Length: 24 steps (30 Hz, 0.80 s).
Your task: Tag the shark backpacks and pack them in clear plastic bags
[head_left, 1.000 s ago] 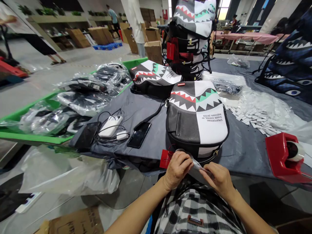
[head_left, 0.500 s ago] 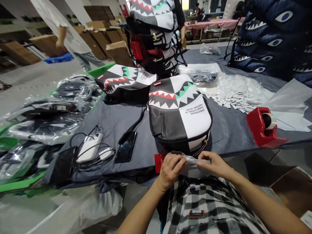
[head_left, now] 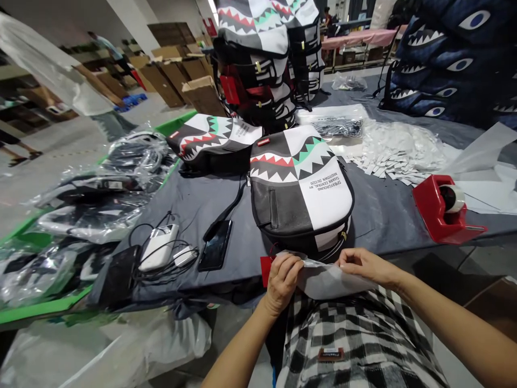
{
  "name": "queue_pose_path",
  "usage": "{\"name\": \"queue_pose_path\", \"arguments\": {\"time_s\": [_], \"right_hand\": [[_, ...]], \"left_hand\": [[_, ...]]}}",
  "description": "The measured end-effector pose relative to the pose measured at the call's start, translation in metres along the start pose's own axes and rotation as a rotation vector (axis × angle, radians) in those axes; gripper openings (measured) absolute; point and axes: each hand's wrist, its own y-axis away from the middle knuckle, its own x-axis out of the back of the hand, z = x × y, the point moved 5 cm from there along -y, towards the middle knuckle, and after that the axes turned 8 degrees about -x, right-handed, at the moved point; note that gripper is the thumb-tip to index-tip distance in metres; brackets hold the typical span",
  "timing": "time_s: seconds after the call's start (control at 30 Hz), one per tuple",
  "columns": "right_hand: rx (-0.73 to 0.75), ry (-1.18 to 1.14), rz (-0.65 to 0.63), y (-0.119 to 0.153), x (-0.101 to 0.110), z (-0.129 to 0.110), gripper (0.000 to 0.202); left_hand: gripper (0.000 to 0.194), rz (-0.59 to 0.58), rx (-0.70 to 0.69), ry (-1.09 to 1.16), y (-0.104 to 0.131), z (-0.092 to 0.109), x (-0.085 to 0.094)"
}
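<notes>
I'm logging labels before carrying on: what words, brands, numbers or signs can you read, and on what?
"SPRAYGROUND": upside down on the white panel of the nearest shark-mouth backpack.
"SHARK CENTRAL, NY": same panel, same print.
"MIDTOWN D61326": same print; digits small, so less certain.
Too small or blurred to read: the red label on that backpack, the print on the backpack behind it, and the brown patch on the checked garment.
</notes>
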Motion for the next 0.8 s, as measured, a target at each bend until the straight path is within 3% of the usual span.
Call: {"name": "queue_pose_path", "arguments": {"time_s": [0.13, 0.23, 0.33, 0.47, 0.57, 0.67, 0.8], "right_hand": [[-0.251, -0.245, -0.138, 0.001, -0.014, 0.025, 0.062], [-0.258, -0.230, -0.070, 0.002, -0.008, 0.034, 0.058], [-0.086, -0.040, 0.203, 0.011, 0.012, 0.023, 0.053], [0.308, 0.199, 0.569, 0.038, 0.021, -0.012, 0.042], [0.405, 0.196, 0.661, 0.045, 0.011, -0.017, 0.040], [0.457, 0.199, 0.754, 0.043, 0.005, -0.007, 0.039], [0.532, 0.343, 0.752, 0.038, 0.006, 0.011, 0.037]], "left_hand": [[0.028, 0.004, -0.017, 0.032, 0.005, -0.001, -0.002], [0.028, -0.002, -0.030, 0.060, 0.005, -0.002, -0.003], [0.031, -0.008, -0.033, 0.043, 0.003, -0.002, -0.002], [0.029, -0.015, -0.034, 0.012, -0.002, 0.001, 0.002], [0.023, -0.032, -0.040, 0.045, -0.009, 0.005, 0.006], [0.019, -0.045, -0.035, 0.064, -0.017, 0.009, 0.010], [0.018, -0.055, 0.057, 0.037, -0.025, 0.010, 0.007]]}}
